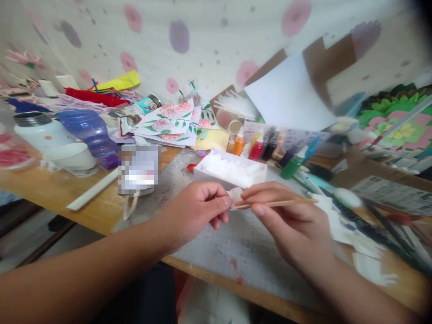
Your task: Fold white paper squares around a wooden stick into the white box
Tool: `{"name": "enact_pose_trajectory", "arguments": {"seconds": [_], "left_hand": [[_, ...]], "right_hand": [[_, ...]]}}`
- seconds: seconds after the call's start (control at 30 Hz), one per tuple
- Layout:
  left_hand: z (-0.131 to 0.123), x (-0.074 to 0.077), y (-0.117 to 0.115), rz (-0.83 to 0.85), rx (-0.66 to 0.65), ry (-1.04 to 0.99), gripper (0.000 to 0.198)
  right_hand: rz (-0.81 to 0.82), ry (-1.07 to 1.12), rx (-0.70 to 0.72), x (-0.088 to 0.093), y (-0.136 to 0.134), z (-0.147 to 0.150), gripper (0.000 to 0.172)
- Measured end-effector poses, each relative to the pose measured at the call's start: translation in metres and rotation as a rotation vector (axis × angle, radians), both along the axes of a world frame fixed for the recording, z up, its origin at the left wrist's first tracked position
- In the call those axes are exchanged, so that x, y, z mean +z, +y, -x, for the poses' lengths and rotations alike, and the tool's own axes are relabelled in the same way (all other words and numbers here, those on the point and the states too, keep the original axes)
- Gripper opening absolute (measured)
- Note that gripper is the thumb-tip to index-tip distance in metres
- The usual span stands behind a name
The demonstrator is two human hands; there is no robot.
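Observation:
Over a grey cutting mat (216, 265), my left hand (199, 207) pinches a small white translucent paper piece (236, 194) between thumb and forefinger. My right hand (286, 211) is closed around a thin wooden stick (280, 203), whose tip meets the white piece. The right fingertips also touch that piece's edge. Just behind both hands stands an open white box (229, 168) filled with similar white bits. Whether the stick's tip is stuck to the piece or only rests against it, I cannot tell.
Dye bottles, an orange one (238, 143) and a green one (293, 165) among them, stand behind the box. A pixelated device (138, 171) is at the left. White paper strips (332, 220) and a cardboard box (394, 189) lie right. A blue plastic bottle (89, 135) lies far left.

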State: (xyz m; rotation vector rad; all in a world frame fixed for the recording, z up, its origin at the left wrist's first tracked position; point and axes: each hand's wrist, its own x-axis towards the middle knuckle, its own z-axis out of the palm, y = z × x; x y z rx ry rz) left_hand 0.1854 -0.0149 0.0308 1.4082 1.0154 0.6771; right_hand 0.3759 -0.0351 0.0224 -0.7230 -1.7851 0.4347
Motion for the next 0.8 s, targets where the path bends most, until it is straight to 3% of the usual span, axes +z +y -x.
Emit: {"name": "enact_pose_trajectory", "arguments": {"seconds": [0.43, 0.8], "left_hand": [[0.0019, -0.0023, 0.0016, -0.002, -0.019, -0.018, 0.023], [-0.0003, -0.0045, 0.0024, 0.111, -0.01, -0.146, 0.015]], "right_hand": [[0.011, -0.015, -0.004, -0.0011, 0.0011, -0.0007, 0.019], [0.011, 0.042, -0.01, -0.0018, 0.0039, -0.0001, 0.017]]}}
